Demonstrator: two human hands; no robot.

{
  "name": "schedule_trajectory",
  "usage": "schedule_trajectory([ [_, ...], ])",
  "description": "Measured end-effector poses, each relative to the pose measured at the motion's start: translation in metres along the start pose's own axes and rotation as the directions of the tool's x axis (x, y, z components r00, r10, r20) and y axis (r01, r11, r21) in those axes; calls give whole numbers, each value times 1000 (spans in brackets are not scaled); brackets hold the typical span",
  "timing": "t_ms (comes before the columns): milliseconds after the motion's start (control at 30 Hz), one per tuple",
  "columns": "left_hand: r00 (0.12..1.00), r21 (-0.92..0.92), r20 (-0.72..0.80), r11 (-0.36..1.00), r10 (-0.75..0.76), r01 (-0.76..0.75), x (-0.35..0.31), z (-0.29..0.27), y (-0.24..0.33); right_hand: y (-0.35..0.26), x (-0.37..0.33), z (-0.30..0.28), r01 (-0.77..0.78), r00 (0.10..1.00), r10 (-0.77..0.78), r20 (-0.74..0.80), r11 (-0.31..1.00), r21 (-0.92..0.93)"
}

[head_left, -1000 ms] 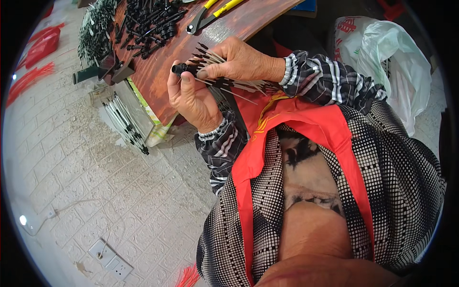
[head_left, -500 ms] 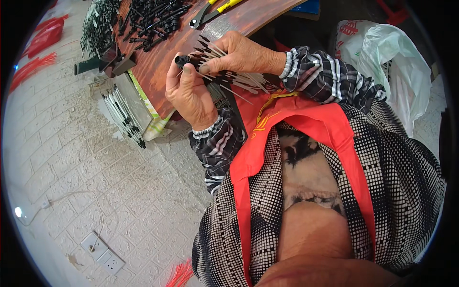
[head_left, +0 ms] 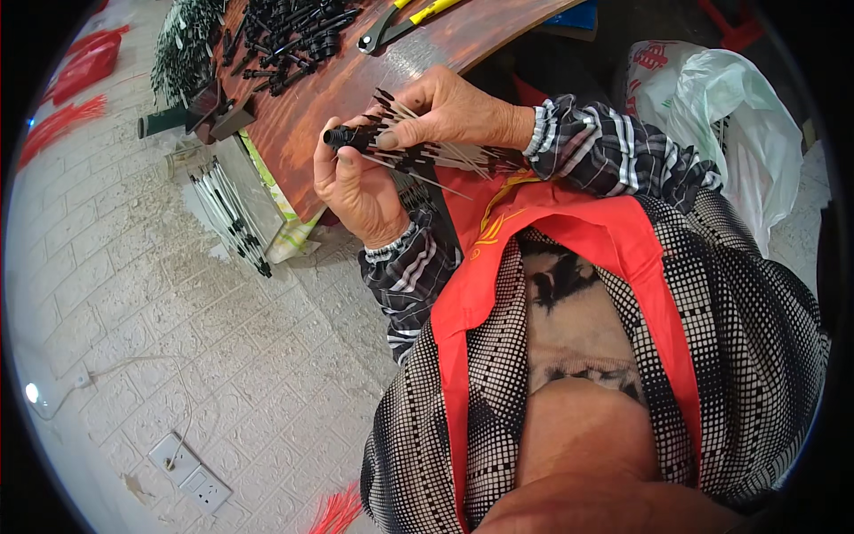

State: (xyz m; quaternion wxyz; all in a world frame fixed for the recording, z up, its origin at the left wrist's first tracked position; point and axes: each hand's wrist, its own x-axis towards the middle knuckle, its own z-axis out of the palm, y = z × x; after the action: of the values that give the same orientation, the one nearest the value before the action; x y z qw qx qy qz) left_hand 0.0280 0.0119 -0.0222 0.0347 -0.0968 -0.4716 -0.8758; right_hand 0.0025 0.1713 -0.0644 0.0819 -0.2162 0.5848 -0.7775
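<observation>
Between the thumb and fingers of my left hand point(head_left: 360, 198) is a black plastic fitting point(head_left: 337, 136) with a ribbed, hollow round end facing left. My right hand point(head_left: 458, 109) closes around a bundle of thin pale sticks point(head_left: 461, 158) with black sections. Its thumb lies at the inner end of the fitting, among the black tips. Some sticks fan out above the right thumb, others below the palm. How the sticks meet the fitting is hidden by the fingers. Both hands are over the near edge of the brown wooden table point(head_left: 294, 147).
A heap of black plastic parts point(head_left: 289, 40) and yellow-handled pliers point(head_left: 391, 28) lie on the table. Left of it are a dark green bristly bundle point(head_left: 184, 53) and more black-and-white sticks point(head_left: 233, 218). A white plastic bag point(head_left: 729, 107) stands at right; red apron cloth point(head_left: 534, 218) covers my lap.
Both hands have shifted slightly right and downward together. The fitting has tilted a little, and the right thumb now sits nearer its ribbed end. Both hands keep their hold.
</observation>
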Motion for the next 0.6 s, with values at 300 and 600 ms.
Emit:
schedule_trajectory([
  [300, 1000, -18, 14, 999, -27, 27, 4, -18, 0, -4, 2, 7, -6, 999, 3, -34, 995, -96],
  [600, 999, -20, 35, 999, -34, 35, 2, -18, 2, -8, 0, 8, 16, 999, -26, -33, 964, -265],
])
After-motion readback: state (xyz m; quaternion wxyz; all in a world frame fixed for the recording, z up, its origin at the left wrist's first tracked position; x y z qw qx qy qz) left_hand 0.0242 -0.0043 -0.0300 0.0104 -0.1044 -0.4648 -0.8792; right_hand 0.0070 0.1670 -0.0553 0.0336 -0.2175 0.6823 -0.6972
